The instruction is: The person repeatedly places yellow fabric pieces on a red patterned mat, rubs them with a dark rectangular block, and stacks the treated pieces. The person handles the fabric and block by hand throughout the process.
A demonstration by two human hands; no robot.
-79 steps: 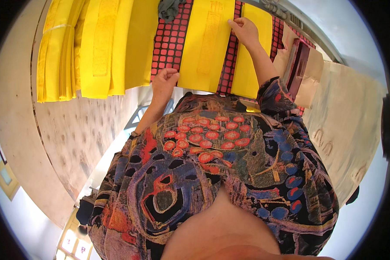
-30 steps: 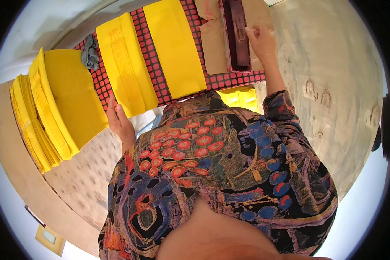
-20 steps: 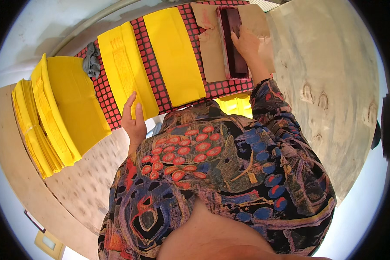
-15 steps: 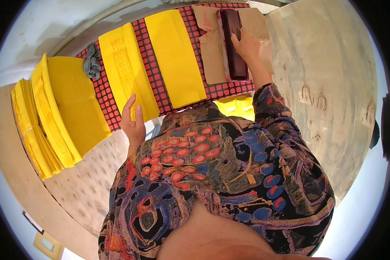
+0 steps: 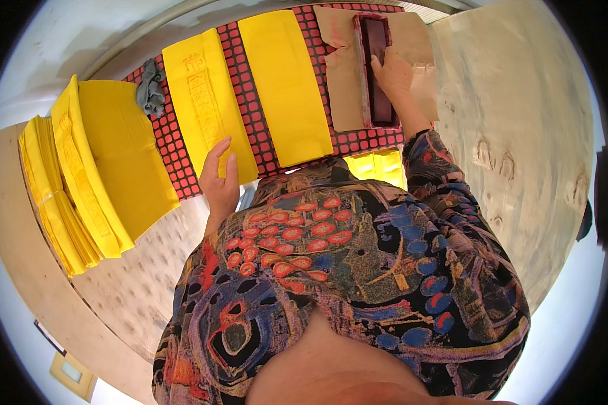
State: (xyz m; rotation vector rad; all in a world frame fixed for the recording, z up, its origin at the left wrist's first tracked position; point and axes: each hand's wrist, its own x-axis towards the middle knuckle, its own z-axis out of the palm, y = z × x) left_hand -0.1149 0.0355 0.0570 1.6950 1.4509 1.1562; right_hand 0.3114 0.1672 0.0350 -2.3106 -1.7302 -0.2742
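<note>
On a piece of brown paper (image 5: 344,88) lies a long tray (image 5: 358,50) with a reddish-stained rim. A long dark maroon block (image 5: 375,35) sits within that rim. My right hand (image 5: 393,73) is on the block from its right side, thumb raised, the other fingers partly hidden. Left of the paper lies a plain yellow folded sheet (image 5: 284,88). Farther left is another yellow sheet (image 5: 206,88) bearing a faint printed design. Over its near end my left hand (image 5: 220,182) is held with fingers apart and nothing in them.
Red-and-black patterned cloth (image 5: 240,74) lies under the sheets. A crumpled grey cloth (image 5: 150,88) rests at its left. More yellow sheets (image 5: 118,148) and a thick yellow stack (image 5: 47,196) stand farther left. Wooden board (image 5: 513,135) spreads at right. Another yellow thing (image 5: 378,167) shows by my right sleeve.
The whole scene has shifted slightly right in the view. More of the tray's reddish rim shows around the block. My right hand stays at the block; my left remains open by the printed sheet.
</note>
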